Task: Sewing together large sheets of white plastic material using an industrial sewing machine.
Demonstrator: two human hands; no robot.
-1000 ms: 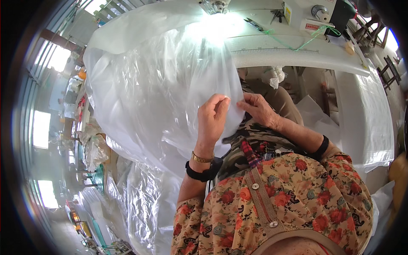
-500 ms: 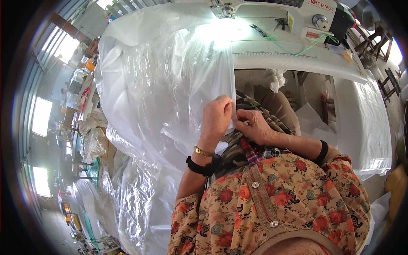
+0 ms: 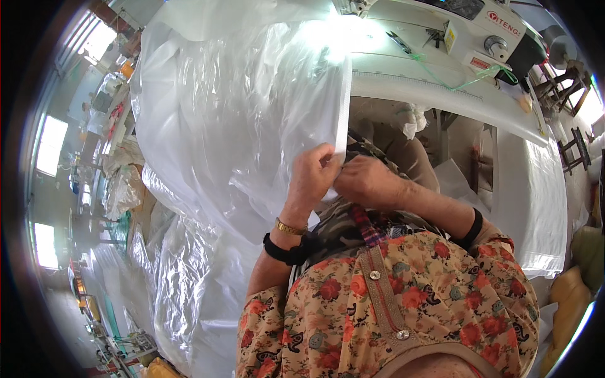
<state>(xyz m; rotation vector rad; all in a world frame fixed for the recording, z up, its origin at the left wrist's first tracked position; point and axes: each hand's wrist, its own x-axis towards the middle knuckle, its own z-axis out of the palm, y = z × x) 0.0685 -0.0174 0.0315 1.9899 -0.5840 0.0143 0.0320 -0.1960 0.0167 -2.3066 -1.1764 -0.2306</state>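
Observation:
A large translucent white plastic sheet [image 3: 233, 120] spreads over the table's left part and falls toward my lap. Its straight right edge runs from beneath the lit head of a white sewing machine [image 3: 504, 28] down to my hands. My left hand [image 3: 310, 173] has its fingers closed on the sheet near this edge. Right beside it, my right hand [image 3: 370, 181] is closed at the edge too, fingers curled and partly hidden. A bright lamp glares where the sheet meets the machine.
Small dark snips [image 3: 398, 41] and a green thread [image 3: 450, 79] lie on the machine table, which has a ruler along its front. More plastic sheeting [image 3: 529, 195] hangs at the right. Stools [image 3: 575, 150] stand beyond it. Cluttered benches line the left.
My right hand has turned and moved slightly left, closer against my left hand. The sheet's edge now shows a straight folded band. The whole view has shifted a little.

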